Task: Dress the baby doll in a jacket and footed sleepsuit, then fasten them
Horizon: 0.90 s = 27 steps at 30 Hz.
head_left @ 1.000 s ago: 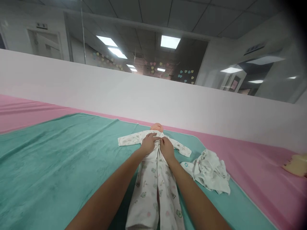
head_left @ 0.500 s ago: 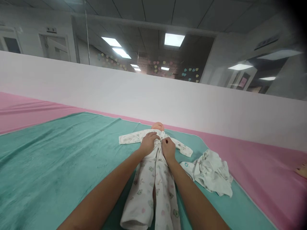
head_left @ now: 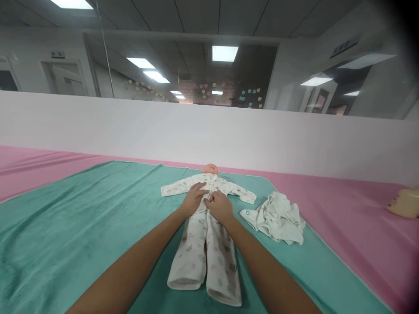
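Observation:
A baby doll (head_left: 210, 169) lies on its back, its head at the far end. It wears a white printed one-piece baby romper (head_left: 196, 242), with sleeves spread to both sides and wide legs toward me. My left hand (head_left: 194, 199) rests on the chest of the romper with its fingers stretched out. Just right of it, my right hand (head_left: 221, 207) is closed with curled fingers, pinching the front of the romper near the middle. The bit of cloth between those fingertips is too small to make out.
A crumpled white cloth garment (head_left: 279, 218) lies to the right on the green blanket (head_left: 98, 218). Pink sheeting (head_left: 343, 205) surrounds the blanket. A low white wall (head_left: 163, 131) with glass above stands behind. A pale yellowish object (head_left: 404, 203) sits at the right edge.
My view has shifted, so more of the romper's leg ends shows. My right hand has moved down the front toward the romper's middle. My left hand still rests on the chest.

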Available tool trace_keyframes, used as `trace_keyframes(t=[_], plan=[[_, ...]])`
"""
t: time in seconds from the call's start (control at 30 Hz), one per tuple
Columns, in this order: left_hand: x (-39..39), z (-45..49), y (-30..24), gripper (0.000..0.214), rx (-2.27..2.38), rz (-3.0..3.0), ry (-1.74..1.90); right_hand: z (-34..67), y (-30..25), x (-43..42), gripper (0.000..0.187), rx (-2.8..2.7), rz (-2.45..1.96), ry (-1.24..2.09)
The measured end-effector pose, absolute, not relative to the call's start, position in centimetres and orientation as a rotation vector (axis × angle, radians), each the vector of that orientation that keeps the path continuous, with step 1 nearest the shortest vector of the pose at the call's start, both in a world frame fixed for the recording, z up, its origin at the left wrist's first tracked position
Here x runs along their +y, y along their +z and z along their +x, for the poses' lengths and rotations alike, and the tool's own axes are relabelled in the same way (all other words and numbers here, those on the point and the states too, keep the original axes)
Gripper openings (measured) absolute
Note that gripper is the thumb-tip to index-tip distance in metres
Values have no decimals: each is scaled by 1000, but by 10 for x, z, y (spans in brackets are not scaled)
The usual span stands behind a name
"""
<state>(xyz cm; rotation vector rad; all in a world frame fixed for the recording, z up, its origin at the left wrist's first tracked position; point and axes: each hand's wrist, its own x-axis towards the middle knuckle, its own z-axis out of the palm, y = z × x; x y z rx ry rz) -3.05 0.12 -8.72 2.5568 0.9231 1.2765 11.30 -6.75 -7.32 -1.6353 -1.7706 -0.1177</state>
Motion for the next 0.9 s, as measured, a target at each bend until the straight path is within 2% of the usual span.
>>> trace_keyframes(t=[0.17, 0.47, 0.63, 0.73, 0.9], plan=[[-7, -33, -88, 33, 947, 2531, 1231, 116, -73, -64, 21, -1797, -1571, -132], [-6, -32, -85, 35, 981, 2553, 1181, 132, -76, -60, 21, -1774, -1299, 59], [-21, -29, -78, 14, 1103, 2571, 1206, 133, -85, -54, 21, -1593, -1279, 76], [-30, -27, -69, 18, 1351, 2534, 1223, 137, -89, -54, 25, -1489, -1296, 175], [-31, -31, -63, 8, 1529, 2414, 1191, 167, -94, -55, 29, -1248, -1308, 378]])
